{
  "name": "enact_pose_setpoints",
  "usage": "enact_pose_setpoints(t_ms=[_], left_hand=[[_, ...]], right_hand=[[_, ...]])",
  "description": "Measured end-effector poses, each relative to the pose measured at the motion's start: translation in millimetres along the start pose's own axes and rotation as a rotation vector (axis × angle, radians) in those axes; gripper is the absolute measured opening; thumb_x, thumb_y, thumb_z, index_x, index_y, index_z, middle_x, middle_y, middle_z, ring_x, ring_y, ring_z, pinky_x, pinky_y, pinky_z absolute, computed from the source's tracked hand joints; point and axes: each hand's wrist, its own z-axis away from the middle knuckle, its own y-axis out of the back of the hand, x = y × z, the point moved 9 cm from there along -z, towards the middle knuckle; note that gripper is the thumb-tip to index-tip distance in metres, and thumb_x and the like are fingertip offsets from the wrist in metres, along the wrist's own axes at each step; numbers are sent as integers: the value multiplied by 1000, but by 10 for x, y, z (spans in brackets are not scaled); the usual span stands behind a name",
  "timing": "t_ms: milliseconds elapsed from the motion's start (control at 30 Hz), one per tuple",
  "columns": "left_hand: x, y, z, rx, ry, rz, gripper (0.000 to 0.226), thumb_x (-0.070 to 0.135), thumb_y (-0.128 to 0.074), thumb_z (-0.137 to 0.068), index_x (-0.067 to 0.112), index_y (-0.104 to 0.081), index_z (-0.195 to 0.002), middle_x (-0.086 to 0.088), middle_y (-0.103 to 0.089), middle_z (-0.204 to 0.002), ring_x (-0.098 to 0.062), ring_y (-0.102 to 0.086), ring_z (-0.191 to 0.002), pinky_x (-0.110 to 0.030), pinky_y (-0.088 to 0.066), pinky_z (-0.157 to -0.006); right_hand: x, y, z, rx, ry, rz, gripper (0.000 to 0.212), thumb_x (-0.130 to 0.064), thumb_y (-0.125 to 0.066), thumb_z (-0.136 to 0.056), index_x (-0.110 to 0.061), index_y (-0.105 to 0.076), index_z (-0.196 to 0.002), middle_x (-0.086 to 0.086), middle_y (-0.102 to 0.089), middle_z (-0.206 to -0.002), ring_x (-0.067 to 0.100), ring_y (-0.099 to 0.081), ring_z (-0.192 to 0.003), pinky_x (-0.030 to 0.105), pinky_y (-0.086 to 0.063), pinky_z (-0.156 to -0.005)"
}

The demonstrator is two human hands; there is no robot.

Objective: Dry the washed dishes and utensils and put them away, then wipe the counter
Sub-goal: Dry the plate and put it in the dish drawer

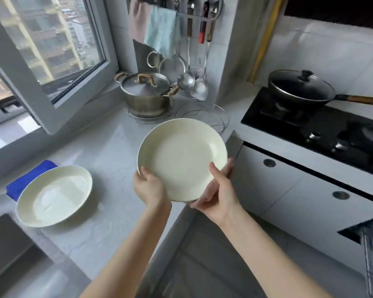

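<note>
I hold a cream plate (181,158) up over the counter's corner, tilted toward me. My left hand (151,188) grips its lower left rim, thumb on the face. My right hand (218,194) grips the lower right rim, thumb on top and fingers underneath. A second cream plate (54,195) lies flat on the grey counter (108,151) to the left. It partly covers a folded blue cloth (30,177) at its far left side.
A lidded steel pot (146,93) stands on a wire trivet at the back, with an empty wire rack (202,115) beside it. Cloths (157,29), ladles and strainers hang on the wall rail. A black lidded pan (299,87) sits on the stove at right. An open window is at left.
</note>
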Motion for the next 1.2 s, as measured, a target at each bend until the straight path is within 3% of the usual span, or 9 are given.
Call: enact_pose_setpoints(t_ms=[100,200,267,433,667,767,967,1100,1200], left_hand=[[-55,-395,220,-150,-26,-117,26,22,-35,-100,8,-50,-86,1,-47,-70,-21,-44,-73,-28,-37,-60],[-109,-866,708,-314,-130,-263,29,26,-34,-100,6,-56,-101,-1,-53,-82,-19,-46,-80,-28,-36,-71],[-200,-1189,1173,-440,-171,-327,28,28,-34,-101,10,-54,-98,2,-51,-75,-19,-46,-77,-28,-37,-65],[-386,-1976,2674,-777,-325,-323,35,33,-36,-100,10,-60,-89,-1,-61,-75,-15,-54,-66,-30,-44,-60],[-876,-2813,3678,-915,-164,-420,33,33,-40,-98,19,-53,-72,-6,-59,-81,-21,-54,-76,-31,-45,-71],[-1194,-3127,3989,-955,-50,-444,27,31,-40,-99,18,-54,-81,-4,-58,-82,-23,-54,-79,-31,-43,-71],[-2360,-3540,5238,-1102,782,-478,31,-4,-49,-89,9,-51,-116,-13,-61,-94,-30,-62,-83,-41,-51,-37],[-2714,-4135,6055,-1318,567,-556,41,-9,-45,-90,2,-46,-129,-16,-58,-105,-26,-59,-81,-31,-54,-39],[-2747,-4672,6414,-1440,363,-588,36,-10,-48,-88,0,-50,-122,-18,-59,-104,-24,-57,-71,-22,-47,-39]], right_hand=[[-450,723,304,238,149,230,39,-31,-76,-79,-12,-62,-109,13,-71,-104,31,-68,-93,57,-55,-78],[-1347,1488,885,493,501,734,39,-40,-76,-74,-13,-63,-98,4,-71,-81,22,-68,-74,49,-57,-75],[-1756,1690,1224,523,628,1239,58,-60,-70,-69,-25,-56,-113,-3,-65,-105,20,-62,-98,40,-51,-86],[-1840,2292,1203,416,592,2231,91,-79,-3,-77,-27,4,-152,6,8,-161,27,17,-146,54,14,-114],[-1838,3172,1958,-38,689,2065,48,-46,-39,-94,-30,-46,-139,-12,-37,-150,12,-17,-143,43,1,-119],[-2253,4023,2426,326,857,1988,33,-35,-58,-81,-23,-70,-109,-8,-67,-120,13,-54,-119,31,-23,-115],[-3009,5177,3474,867,1093,812,25,-16,-46,-98,-19,-55,-121,-14,-66,-115,-8,-59,-105,11,-45,-86],[-3076,5748,3233,928,978,257,26,-25,-38,-101,-27,-46,-125,-16,-61,-109,-16,-57,-90,6,-41,-76],[-3425,6457,3234,960,893,-115,23,-38,-46,-98,-26,-60,-111,-8,-65,-97,4,-63,-95,29,-48,-90]])
